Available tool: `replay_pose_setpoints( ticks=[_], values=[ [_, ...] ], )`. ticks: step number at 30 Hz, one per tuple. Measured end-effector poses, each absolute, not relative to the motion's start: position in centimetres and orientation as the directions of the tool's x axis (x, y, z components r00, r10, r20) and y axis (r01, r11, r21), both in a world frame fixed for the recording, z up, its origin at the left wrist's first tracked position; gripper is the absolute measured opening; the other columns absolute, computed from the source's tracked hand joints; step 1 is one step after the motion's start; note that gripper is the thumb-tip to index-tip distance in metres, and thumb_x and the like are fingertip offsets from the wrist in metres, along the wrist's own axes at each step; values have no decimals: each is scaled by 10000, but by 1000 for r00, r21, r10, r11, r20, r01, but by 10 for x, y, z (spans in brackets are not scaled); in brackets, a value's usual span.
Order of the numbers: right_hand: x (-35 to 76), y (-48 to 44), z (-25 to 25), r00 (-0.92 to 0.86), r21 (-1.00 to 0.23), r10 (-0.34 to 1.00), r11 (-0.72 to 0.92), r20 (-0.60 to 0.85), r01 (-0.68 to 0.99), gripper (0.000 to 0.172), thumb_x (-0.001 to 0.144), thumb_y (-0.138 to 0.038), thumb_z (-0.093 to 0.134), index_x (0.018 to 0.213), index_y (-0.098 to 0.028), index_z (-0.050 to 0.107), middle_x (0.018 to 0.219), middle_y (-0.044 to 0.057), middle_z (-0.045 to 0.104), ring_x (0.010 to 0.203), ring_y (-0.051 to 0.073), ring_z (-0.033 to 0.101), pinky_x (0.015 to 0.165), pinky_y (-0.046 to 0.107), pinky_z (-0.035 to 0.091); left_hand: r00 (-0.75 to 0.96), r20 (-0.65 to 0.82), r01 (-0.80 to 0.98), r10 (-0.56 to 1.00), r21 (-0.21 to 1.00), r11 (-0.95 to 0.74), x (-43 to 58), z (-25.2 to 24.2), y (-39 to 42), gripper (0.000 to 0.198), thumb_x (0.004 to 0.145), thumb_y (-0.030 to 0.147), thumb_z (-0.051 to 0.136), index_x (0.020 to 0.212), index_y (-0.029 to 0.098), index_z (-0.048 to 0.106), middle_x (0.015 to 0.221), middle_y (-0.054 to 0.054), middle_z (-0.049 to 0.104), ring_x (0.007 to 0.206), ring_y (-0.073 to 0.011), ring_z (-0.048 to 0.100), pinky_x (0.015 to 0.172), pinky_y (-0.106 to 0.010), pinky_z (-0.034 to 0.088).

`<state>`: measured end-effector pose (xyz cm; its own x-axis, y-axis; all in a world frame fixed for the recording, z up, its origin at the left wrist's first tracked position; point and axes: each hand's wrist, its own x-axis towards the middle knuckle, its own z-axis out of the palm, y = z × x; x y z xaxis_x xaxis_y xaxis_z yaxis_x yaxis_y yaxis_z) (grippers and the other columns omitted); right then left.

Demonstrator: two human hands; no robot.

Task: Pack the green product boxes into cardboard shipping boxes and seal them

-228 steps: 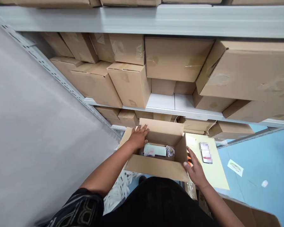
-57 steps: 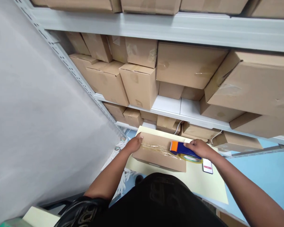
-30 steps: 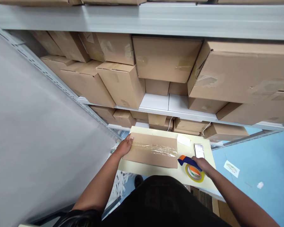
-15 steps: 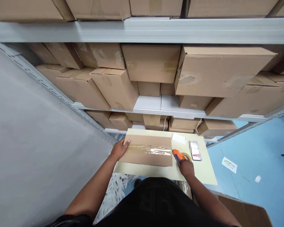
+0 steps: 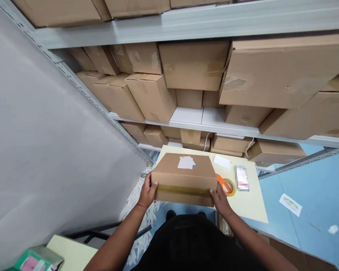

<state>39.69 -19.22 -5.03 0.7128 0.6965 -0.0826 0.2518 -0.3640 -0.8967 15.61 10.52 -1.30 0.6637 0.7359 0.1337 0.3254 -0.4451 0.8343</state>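
Note:
Between both hands is a cardboard box point(image 5: 169, 171), tilted so its taped side faces me. A strip of tape runs along that side, and white paper pieces point(image 5: 186, 162) lie on its upper face. My left hand point(image 5: 147, 191) grips the left end, thumb on the near side. At the right end, my right hand point(image 5: 219, 196) is closed on the box in the same way. The orange tape dispenser point(image 5: 224, 184) with its yellow-edged roll lies on the pale table point(image 5: 245, 205), just beyond my right hand.
A phone point(image 5: 242, 178) and a white card point(image 5: 222, 162) lie on the table. Shelves with many cardboard boxes point(image 5: 194, 66) rise behind it. A grey wall point(image 5: 59, 150) stands at left, and a green box point(image 5: 38, 259) sits lower left. Paper shreds point(image 5: 138, 222) cover the floor.
My right hand has let go of the tape dispenser and taken the box's right end. The box has been turned and tipped toward me, showing the paper pieces. The view has shifted left.

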Motion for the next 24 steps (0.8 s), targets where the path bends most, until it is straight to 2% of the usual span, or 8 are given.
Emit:
replay_pose_setpoints(
  ticks=[3, 6, 10, 13, 16, 19, 22, 24],
  values=[
    [390, -200, -71, 732, -893, 677, -376, -81, 249, 757, 892, -373, 503, 1590, -172, 292, 1515, 150, 526, 1401, 286, 492, 1198, 453, 373, 678, 193, 222, 709, 865, -449, 147, -39, 89, 588, 913, 328, 512, 1458, 181, 350, 1503, -168, 485, 1422, -292, 468, 1194, -484, 375],
    [378, -198, -86, 737, -846, 669, -447, -100, 291, 784, 824, -323, 544, 1570, -189, 344, 1499, 127, 550, 1356, 294, 540, 1156, 428, 421, 681, 191, 248, 707, 849, -467, 141, -59, 88, 577, 813, 224, 568, 1358, 185, 382, 1451, -170, 490, 1414, -290, 464, 1192, -492, 376],
    [354, -193, -94, 706, -762, 700, -515, -110, 392, 735, 796, -293, 570, 1516, -206, 453, 1460, 100, 597, 1359, 292, 547, 1143, 407, 431, 717, 125, 315, 686, 819, -479, 131, -76, 103, 605, 777, 181, 595, 1345, 188, 385, 1417, -159, 498, 1387, -276, 489, 1197, -491, 376],
    [346, -198, -98, 660, -733, 725, -556, -196, 393, 745, 767, -247, 565, 1505, -196, 483, 1443, 101, 618, 1332, 274, 574, 1139, 390, 437, 778, 75, 348, 623, 776, -527, 121, -86, 117, 676, 782, 185, 614, 1416, 181, 382, 1449, -163, 473, 1416, -295, 462, 1225, -513, 347],
    [356, -211, -100, 775, -620, 577, -714, -259, 324, 698, 802, -253, 536, 1492, -154, 506, 1453, 129, 609, 1333, 270, 573, 1141, 380, 426, 838, 59, 329, 542, 738, -589, 109, -86, 127, 677, 814, 198, 610, 1457, 188, 398, 1506, -157, 440, 1459, -305, 420, 1248, -526, 324],
    [382, -218, -103, 915, -443, 351, -865, -200, 235, 620, 892, -302, 511, 1488, -133, 506, 1440, 171, 604, 1324, 295, 568, 1110, 395, 425, 844, 118, 305, 523, 696, -650, 95, -72, 130, 573, 854, 214, 592, 1416, 196, 482, 1524, -150, 441, 1475, -316, 400, 1247, -542, 328],
    [412, -207, -108, 931, -320, 261, -931, -253, 174, 559, 909, -326, 552, 1436, -137, 553, 1383, 194, 630, 1287, 328, 572, 1046, 435, 441, 847, 171, 285, 504, 654, -701, 82, -51, 123, 398, 894, 242, 573, 1290, 215, 591, 1400, -138, 557, 1381, -309, 502, 1203, -532, 399],
    [426, -196, -112, 919, -293, 241, -945, -314, 148, 433, 888, -325, 601, 1273, -136, 663, 1311, 199, 665, 1311, 361, 536, 1033, 475, 429, 869, 166, 264, 466, 640, -721, 75, -37, 112, 297, 918, 254, 555, 1203, 238, 636, 1286, -113, 630, 1277, -289, 583, 1140, -504, 468]
  ],
)
